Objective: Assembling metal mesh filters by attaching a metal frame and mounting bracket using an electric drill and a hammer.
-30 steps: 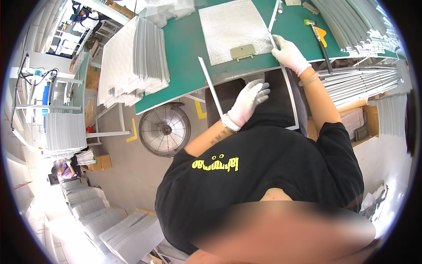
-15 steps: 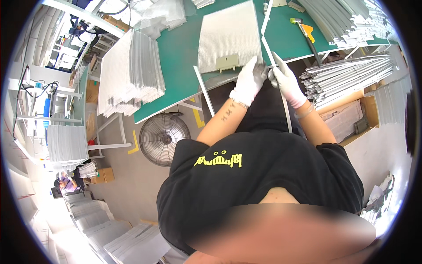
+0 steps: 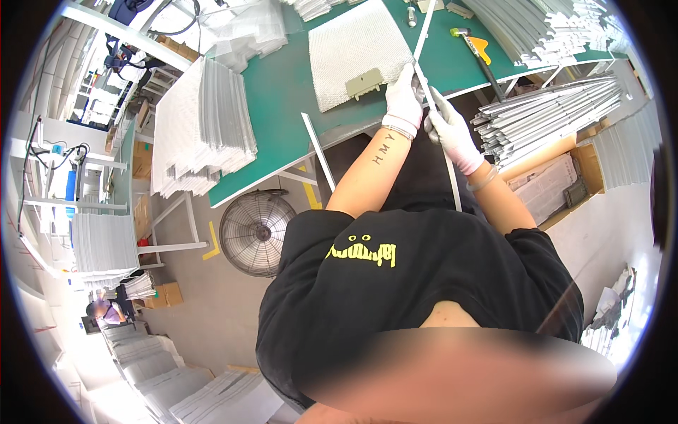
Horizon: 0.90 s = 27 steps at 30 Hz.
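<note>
Pale strip [image 3: 452,180]: runs from over bench edge down twd lap; both hands nr its bend, prob. to steady it.
L hand [image 3: 405,102]: fingers closed on strip, tips part hidden.
R hand [image 3: 452,134]: fingers narrow, gripping strip nearer body; I read spacing as anti-twist.
Mesh sheet [image 3: 353,46]: on green bench [image 3: 282,102]; grey-green plate [image 3: 364,83] atop near edge, maybe as wt.
Hammer [image 3: 487,71]: R of strip, prob. for reach.

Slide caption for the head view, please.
Gloved left hand and right hand at a white strip, near a textured panel on a green table.
</note>
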Tool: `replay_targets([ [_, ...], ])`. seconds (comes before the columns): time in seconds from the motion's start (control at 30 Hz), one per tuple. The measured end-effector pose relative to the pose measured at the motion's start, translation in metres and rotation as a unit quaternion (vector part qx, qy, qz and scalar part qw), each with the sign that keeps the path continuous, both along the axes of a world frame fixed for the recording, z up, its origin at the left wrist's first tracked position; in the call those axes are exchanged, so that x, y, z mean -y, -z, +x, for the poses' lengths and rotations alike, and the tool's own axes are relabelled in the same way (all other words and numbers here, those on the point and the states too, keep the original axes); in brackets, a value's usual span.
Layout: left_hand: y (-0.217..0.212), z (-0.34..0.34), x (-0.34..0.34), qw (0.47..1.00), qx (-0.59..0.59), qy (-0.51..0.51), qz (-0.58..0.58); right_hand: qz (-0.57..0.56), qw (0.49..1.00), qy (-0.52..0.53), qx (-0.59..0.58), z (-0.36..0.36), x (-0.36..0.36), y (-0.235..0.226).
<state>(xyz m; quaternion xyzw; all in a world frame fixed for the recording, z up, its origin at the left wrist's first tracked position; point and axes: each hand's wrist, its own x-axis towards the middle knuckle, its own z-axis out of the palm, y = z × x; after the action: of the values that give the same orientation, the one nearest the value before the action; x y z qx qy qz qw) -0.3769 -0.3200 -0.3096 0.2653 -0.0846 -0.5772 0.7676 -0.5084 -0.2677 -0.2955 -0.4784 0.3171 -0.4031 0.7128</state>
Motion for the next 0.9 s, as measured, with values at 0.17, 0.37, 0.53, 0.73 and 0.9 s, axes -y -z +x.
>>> replay_targets([
  [0.17,0.006,0.003,-0.004,0.999,0.012,0.044,0.023,-0.050,0.993,-0.057,-0.090,0.000,0.035,-0.019],
  [0.37,-0.015,-0.002,-0.068,0.991,-0.006,0.127,-0.037,-0.146,0.951,-0.120,-0.243,0.029,0.104,-0.043],
  [0.53,-0.033,0.098,-0.156,0.682,0.702,-0.186,0.086,-0.076,0.967,-0.171,-0.173,0.022,0.129,-0.014],
  [0.73,-0.009,0.205,-0.148,0.792,0.583,-0.058,0.172,0.067,0.978,-0.200,-0.004,0.040,0.116,-0.015],
  [0.9,-0.032,0.185,-0.134,0.962,0.238,0.130,0.012,0.064,0.981,-0.183,0.027,0.021,0.115,-0.013],
])
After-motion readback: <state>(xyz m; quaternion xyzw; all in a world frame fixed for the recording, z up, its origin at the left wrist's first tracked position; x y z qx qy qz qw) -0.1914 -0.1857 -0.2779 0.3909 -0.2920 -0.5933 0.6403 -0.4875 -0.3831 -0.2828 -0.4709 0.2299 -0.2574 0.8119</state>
